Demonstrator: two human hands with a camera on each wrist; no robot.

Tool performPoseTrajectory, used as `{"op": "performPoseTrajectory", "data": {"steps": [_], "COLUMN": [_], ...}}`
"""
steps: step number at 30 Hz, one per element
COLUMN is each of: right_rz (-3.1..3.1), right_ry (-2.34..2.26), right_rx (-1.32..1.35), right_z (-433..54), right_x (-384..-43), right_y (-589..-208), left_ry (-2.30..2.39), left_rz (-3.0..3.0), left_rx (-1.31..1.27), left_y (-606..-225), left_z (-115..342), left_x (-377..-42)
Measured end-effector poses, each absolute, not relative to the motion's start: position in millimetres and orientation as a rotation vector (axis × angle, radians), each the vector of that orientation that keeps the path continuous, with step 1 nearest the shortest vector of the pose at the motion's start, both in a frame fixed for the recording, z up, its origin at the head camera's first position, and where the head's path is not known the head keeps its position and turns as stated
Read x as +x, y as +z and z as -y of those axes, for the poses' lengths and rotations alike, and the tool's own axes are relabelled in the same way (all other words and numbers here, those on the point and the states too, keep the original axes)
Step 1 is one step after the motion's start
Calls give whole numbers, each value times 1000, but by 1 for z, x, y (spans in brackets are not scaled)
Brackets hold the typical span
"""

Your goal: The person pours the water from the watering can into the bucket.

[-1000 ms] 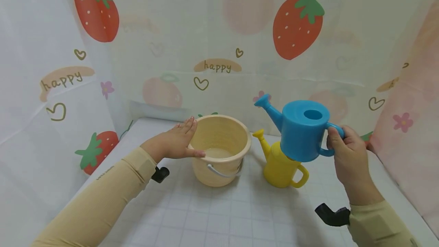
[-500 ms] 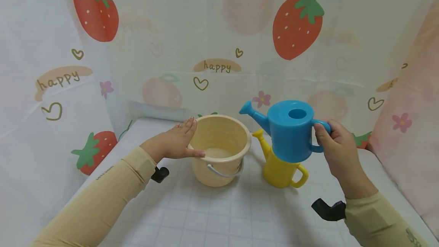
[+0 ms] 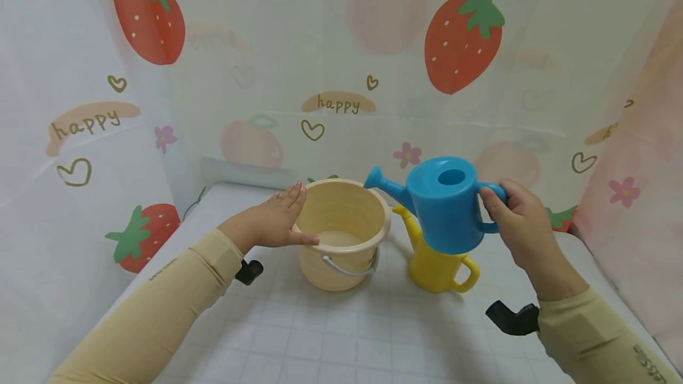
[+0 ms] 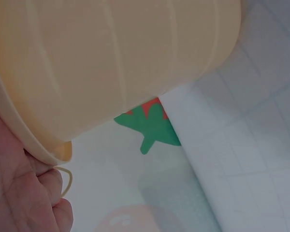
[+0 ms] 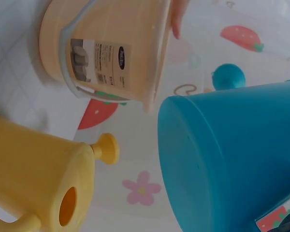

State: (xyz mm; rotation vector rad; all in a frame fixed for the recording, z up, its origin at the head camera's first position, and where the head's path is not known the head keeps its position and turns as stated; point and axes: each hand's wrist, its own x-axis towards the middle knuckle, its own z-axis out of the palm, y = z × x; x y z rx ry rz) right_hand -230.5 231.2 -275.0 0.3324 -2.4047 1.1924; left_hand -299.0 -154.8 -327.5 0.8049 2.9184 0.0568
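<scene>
A cream bucket stands upright on the table, its pale handle hanging down in front. My left hand rests on the bucket's left rim with fingers straight and thumb spread along the front. The left wrist view shows that hand's palm against the rim. My right hand grips the handle of a blue watering can, raised off the table. Its spout tip overlaps the bucket's right rim in the head view, and the can tilts slightly toward it. Behind and below is a yellow watering can, partly hidden.
A white table with a faint grid carries both standing things. A printed curtain with strawberries and hearts closes off the back and sides. In the right wrist view a printed label shows on the bucket.
The right hand has carried the blue watering can leftward, bringing its spout from right of the bucket to the bucket's rim and tipping it a little. The left hand and bucket stay put.
</scene>
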Motion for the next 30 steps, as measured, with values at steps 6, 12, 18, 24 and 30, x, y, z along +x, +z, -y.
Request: {"op": "performPoseTrajectory", "data": {"steps": [6,12,18,24,30], "right_rz": [2465,2481,2494,2511,2517], "right_ry": [1188,1158,1134,1115,1104], "right_rx": [335,350,361,365,379], "right_z": [-229,-227,-225,-224,-224], "right_x": [-230,-228,-227,-228,-228], "right_y": [-272,-268,-265,-264,-262], "left_ry": [63,55,57,52,43], "left_rz": [-2922,-2919,-2917,-2919,-2921], "left_rx": [810,798,805,802,799], "left_y": [-326,-326,-326,-326,-326], "left_z": [154,154,154,155,154], "left_x": [-298,-298,-298,-298,-298]}}
